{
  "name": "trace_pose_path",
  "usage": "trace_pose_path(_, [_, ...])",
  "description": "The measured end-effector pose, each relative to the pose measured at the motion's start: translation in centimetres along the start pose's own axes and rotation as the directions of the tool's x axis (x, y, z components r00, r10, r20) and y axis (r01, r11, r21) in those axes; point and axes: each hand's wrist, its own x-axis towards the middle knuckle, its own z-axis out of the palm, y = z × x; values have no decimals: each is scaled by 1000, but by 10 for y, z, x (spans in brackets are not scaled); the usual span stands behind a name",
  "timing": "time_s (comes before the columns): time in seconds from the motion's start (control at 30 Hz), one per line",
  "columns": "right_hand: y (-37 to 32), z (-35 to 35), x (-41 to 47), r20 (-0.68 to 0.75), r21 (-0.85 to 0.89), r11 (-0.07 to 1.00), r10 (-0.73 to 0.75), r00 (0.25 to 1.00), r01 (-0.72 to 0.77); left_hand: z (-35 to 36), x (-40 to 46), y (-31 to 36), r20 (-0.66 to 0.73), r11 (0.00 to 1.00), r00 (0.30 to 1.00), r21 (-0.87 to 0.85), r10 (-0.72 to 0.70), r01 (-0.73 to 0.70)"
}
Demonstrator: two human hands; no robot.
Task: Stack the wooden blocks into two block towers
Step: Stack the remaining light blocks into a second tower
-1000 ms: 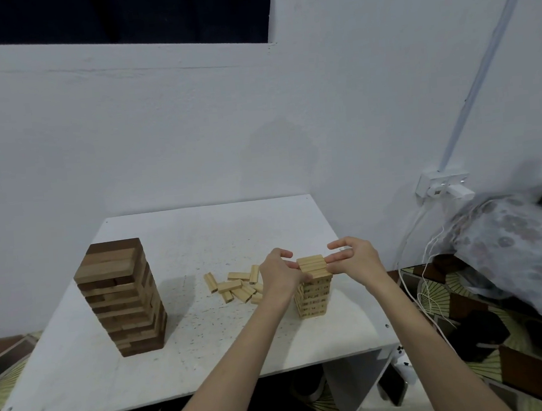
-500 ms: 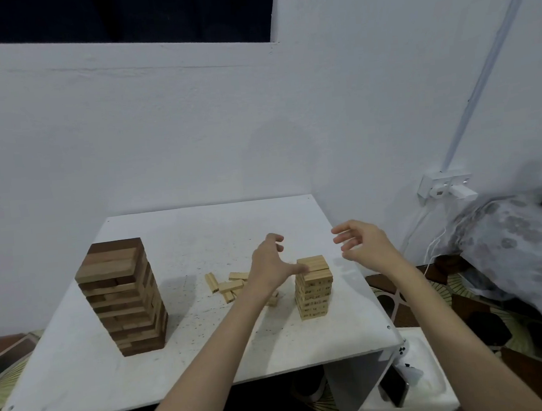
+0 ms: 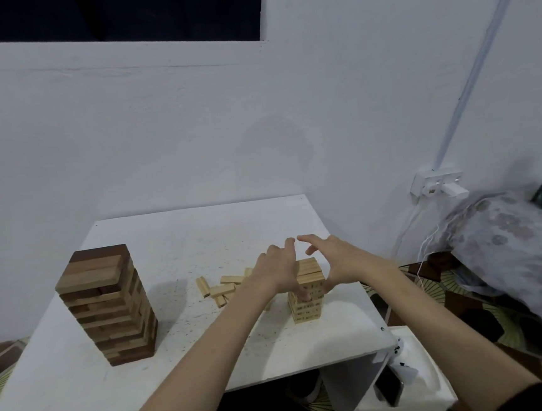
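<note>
Between our two hands stands the small pale tower [image 3: 306, 289]: our left hand [image 3: 277, 268] and right hand [image 3: 335, 262] now cup its sides, fingers loosely spread, where half a second ago they hung apart. We judge we are squaring it up; loose blocks [image 3: 219, 288] wait just left of our left hand, the tall dark tower [image 3: 106, 305] well beyond.

tall dark-and-light tower [image 3: 106, 305] stands upright at left; short pale tower [image 3: 306, 292] at right; loose pale blocks [image 3: 219, 287] lie between.
</note>
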Motion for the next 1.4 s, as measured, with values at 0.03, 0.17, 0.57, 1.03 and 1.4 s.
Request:
trace_pose_path(0.03, [0, 0, 1, -1, 1, 1000, -7, 1000, 7, 1, 1, -1, 2, 1000, 1000, 2, -6, 6])
trace_pose_path(0.17, [2, 2, 5, -8, -14, 1000, -13, 1000, 13, 2, 2, -2, -5, 1000, 1000, 7, -7, 7])
trace_pose_path(0.57, [5, 5, 8, -6, 14, 1000, -19, 1000, 20, 2, -2, -2, -26, 1000, 1000, -17, 6, -7])
trace_pose_path(1.03, [-1, 11, 13, 13, 35, 999, -7, 1000, 6, 6, -5, -7, -42, 998, 999, -68, -5, 2])
trace_pose_path(1.4, [-3, 2, 8, 11, 34, 999, -18, 1000, 18, 4, -10, -9, -49, 991, 999, -136, 6, -13])
